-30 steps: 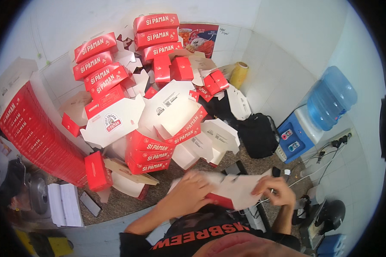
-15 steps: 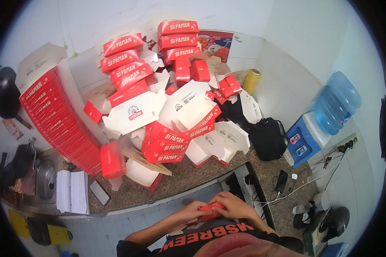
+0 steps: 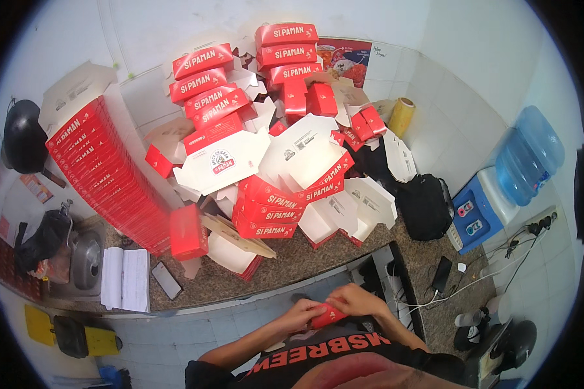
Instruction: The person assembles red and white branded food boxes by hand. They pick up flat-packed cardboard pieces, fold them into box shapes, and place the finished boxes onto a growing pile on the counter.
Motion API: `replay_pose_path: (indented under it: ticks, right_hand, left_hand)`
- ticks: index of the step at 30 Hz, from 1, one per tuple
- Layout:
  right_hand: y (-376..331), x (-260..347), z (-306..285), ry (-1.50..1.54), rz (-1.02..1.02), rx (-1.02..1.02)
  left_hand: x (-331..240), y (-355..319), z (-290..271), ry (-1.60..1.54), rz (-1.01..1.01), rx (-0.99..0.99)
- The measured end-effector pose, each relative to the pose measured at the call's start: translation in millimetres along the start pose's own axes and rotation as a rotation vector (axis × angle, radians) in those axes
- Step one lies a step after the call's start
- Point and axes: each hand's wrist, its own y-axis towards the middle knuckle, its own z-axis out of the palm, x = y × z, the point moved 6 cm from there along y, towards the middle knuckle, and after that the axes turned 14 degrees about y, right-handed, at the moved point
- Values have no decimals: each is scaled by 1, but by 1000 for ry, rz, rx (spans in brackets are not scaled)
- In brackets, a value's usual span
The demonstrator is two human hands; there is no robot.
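Close to my body, below the counter edge, a small red cardboard box (image 3: 328, 316) is held between both hands. My left hand (image 3: 300, 315) is closed on its left end, thumb along the top. At the upper right corner, my right hand (image 3: 353, 300) grips it with bent fingers. Its red outer side shows; the inside and underside are hidden. On the counter ahead lies a heap of red and white boxes, among them an open box with its lid up (image 3: 230, 256) and a stack of three red boxes (image 3: 266, 214).
A tall leaning stack of nested red boxes (image 3: 110, 175) stands left. Along the granite counter (image 3: 207, 285) are an open notebook (image 3: 126, 279), a phone (image 3: 167, 280) and a sink (image 3: 85, 259). A black bag (image 3: 425, 207) and a blue water dispenser (image 3: 477, 211) are at right, with loose cables.
The red box has turned in my hands, so more of its red side shows. My right hand has shifted toward its upper right corner. The whole view has swung, moving the counter rightward.
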Motion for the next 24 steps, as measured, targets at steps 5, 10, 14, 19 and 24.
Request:
replay_pose_path:
  ticks: [5,10,14,19,24]
  right_hand:
    - [-14,1,-31,39,101,-264]
    - [-74,38,-97,194,67,-1104]
    - [-84,64,-76,238,-80,-1087]
    - [-32,51,-26,629,-78,-705]
    - [-39,35,-55,1324,-215,-593]
  left_hand:
    - [-66,-9,-17,494,22,-224]
    - [-212,-105,-11,1164,745,-1174]
    - [-176,-48,20,574,555,-569]
    - [-146,7,22,498,665,-666]
    - [-151,-6,19,1355,804,-852]
